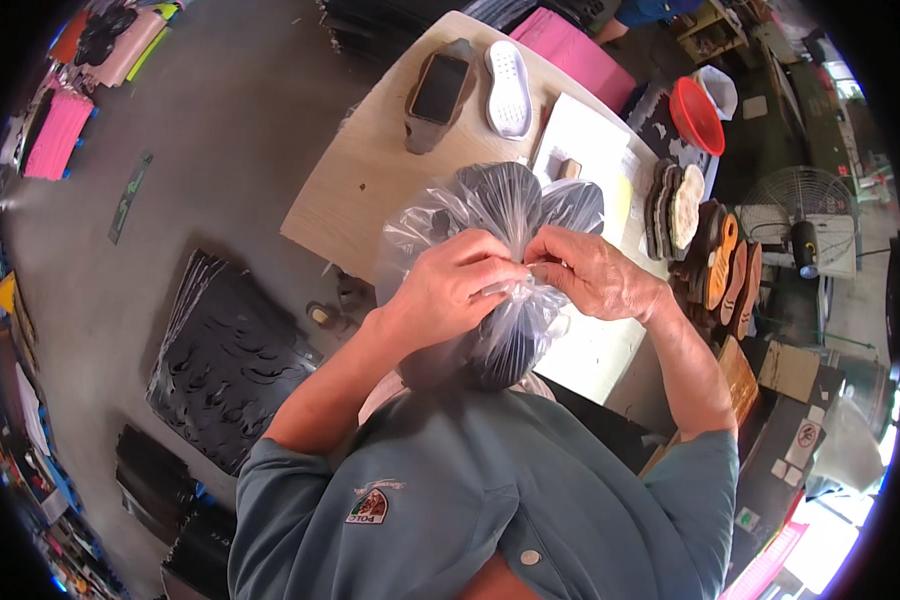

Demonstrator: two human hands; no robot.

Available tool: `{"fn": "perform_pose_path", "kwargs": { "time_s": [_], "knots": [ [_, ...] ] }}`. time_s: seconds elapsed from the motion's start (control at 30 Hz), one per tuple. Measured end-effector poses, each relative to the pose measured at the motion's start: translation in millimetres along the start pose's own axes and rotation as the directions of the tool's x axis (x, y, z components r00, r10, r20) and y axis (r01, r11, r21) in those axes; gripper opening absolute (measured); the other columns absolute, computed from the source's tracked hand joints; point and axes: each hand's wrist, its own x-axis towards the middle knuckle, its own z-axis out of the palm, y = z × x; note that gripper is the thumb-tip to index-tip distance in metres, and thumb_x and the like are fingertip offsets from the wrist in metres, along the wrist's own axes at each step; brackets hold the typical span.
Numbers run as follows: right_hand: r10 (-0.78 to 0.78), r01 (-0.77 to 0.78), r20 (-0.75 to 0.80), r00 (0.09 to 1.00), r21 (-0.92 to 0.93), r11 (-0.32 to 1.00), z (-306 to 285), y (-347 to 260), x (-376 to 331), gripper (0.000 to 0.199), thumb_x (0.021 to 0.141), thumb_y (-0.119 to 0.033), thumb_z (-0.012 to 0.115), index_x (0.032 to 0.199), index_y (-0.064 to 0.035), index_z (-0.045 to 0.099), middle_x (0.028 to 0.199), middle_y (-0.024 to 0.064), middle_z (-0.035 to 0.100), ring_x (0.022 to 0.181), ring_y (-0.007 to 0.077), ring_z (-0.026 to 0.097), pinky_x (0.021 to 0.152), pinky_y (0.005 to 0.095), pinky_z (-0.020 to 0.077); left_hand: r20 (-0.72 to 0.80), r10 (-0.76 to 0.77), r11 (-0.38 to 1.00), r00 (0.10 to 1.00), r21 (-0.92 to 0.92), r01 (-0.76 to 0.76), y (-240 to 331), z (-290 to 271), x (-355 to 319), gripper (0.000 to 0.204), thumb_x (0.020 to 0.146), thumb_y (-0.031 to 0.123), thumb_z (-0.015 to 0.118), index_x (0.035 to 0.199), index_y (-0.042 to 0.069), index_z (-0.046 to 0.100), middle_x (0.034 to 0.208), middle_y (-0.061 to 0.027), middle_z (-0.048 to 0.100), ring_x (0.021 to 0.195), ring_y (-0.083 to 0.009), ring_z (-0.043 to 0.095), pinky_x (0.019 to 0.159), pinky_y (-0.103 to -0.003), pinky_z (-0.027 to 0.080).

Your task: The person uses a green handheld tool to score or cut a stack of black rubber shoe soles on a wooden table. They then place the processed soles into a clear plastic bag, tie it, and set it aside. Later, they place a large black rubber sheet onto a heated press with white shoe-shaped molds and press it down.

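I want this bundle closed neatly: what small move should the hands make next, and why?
Probably twist the gathered plastic tighter. Both the left hand and right hand pinch the neck of the clear plastic bag, dark soles already inside, and no knot shows yet.

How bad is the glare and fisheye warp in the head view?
Head view: the clear plastic bag shows soft sheen but stays readable; both hands are sharp at the centre; table edges bow toward the rim; the lower right corner is blown out by daylight; black vignette rings the frame.
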Motion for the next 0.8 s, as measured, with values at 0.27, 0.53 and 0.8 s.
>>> {"fn": "perform_pose_path", "kwargs": {
  "time_s": [0.27,0.53,0.8],
  "knots": [
    [0.129,-0.131,0.069,0.989,0.012,0.991,0,15,4,0.018,0.104,-0.019,0.058,0.109,-0.0028,0.064,0.102,0.0155,0.064,0.098,0.0363,0.065,0.088,0.0448,0.0523,0.094,0.072,0.962,0.993,0.258,-0.094,5,-17,-15,0.031,0.069,-0.006,0.081,0.097,0.01,0.078,0.083,-0.0018,0.06,0.074,-0.0221,0.061,0.065,-0.035,0.05],
    [0.026,-0.032,-0.096,0.995,-0.063,0.997,12,16,-2,0.007,0.099,-0.006,0.065,0.103,-0.0011,0.063,0.094,0.0156,0.061,0.085,0.035,0.062,0.077,0.0432,0.0504,0.156,-0.046,0.946,0.987,0.324,-0.007,1,-23,-34,0.028,0.07,0.0,0.079,0.094,0.014,0.076,0.089,0.0015,0.062,0.088,-0.0232,0.063,0.079,-0.039,0.045],
    [0.043,-0.113,-0.185,0.982,-0.388,0.915,42,-39,5,0.055,0.079,-0.017,0.086,0.126,-0.0055,0.059,0.105,0.0159,0.065,0.101,0.0373,0.063,0.093,0.0467,0.0471,-0.091,-0.073,0.982,0.993,0.168,0.088,-7,-28,-41,0.042,0.072,-0.004,0.071,0.112,0.01,0.074,0.128,-0.0103,0.065,0.127,-0.0373,0.06,0.106,-0.045,0.046]
  ]
}}
